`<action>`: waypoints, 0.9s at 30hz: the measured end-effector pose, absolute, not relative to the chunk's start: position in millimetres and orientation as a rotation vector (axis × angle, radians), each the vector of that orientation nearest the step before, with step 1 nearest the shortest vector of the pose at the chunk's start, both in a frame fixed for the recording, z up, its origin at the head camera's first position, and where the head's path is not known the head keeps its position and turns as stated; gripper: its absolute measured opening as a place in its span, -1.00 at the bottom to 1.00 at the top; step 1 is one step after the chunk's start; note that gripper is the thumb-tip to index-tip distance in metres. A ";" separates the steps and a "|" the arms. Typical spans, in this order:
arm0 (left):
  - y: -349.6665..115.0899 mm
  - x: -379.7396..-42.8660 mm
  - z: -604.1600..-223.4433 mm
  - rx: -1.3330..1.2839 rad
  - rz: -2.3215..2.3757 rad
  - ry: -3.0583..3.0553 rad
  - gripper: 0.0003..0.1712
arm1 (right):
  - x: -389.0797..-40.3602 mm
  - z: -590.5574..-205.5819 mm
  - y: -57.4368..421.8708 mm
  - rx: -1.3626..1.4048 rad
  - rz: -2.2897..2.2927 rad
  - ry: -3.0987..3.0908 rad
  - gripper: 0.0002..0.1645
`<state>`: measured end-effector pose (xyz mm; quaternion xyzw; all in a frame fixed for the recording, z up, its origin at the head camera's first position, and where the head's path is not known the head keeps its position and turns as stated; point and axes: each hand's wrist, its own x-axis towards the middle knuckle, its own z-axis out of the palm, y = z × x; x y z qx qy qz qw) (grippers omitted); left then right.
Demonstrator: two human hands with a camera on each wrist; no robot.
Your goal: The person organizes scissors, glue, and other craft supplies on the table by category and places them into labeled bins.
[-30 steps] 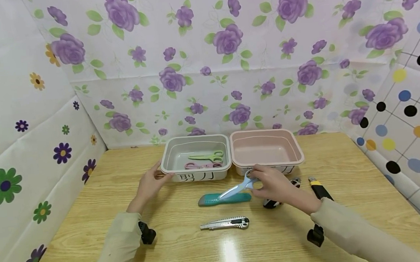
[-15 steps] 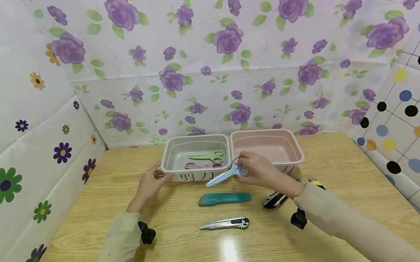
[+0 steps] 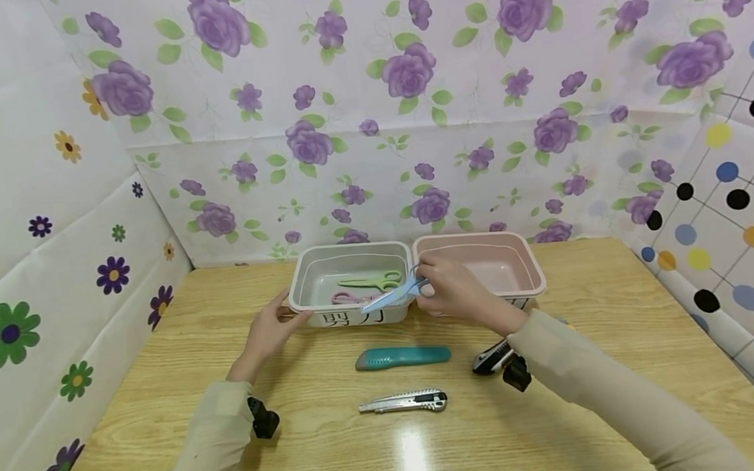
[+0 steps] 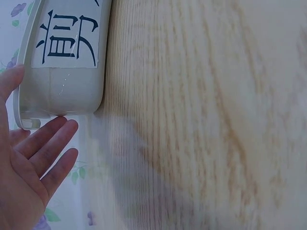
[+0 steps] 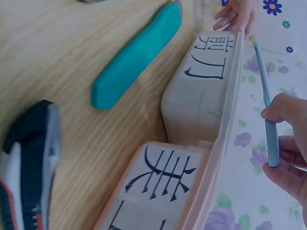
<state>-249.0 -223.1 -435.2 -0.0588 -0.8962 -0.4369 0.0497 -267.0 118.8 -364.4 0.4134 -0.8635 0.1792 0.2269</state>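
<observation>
In the head view my right hand (image 3: 448,289) pinches light blue scissors (image 3: 390,294) by the handles, blades pointing left over the front rim of the grey bin (image 3: 311,316). The right wrist view shows the scissors (image 5: 267,103) edge-on between thumb and fingers, above the bins. Inside the grey bin lie green scissors (image 3: 370,282) and pink scissors (image 3: 348,298), the pink pair partly hidden. My left hand (image 3: 269,336) touches that bin's left front corner. In the left wrist view its thumb rests on the rim, and its fairly straight fingers (image 4: 55,148) meet the side wall.
A pink bin (image 3: 531,269) stands right of the grey one. In front lie a teal utility knife (image 3: 404,357) and a silver utility knife (image 3: 403,402). A black-and-white utility knife (image 3: 490,359) is partly under the right forearm. Patterned cloth hangs around the table.
My right hand has carried the light blue scissors left and up, from over the teal knife to the grey bin's front rim. The left hand has stayed in place.
</observation>
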 end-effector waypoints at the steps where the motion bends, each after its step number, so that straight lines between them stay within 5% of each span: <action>1: -223.1 -249.1 -435.1 -0.179 -1.329 -2.732 -0.14 | -268.4 -363.3 117.5 1.135 0.484 -2.380 -0.81; 27: -223.6 -249.0 -433.5 -0.164 -1.285 -2.746 -0.14 | -296.4 -363.1 71.6 1.023 0.324 -2.580 -0.71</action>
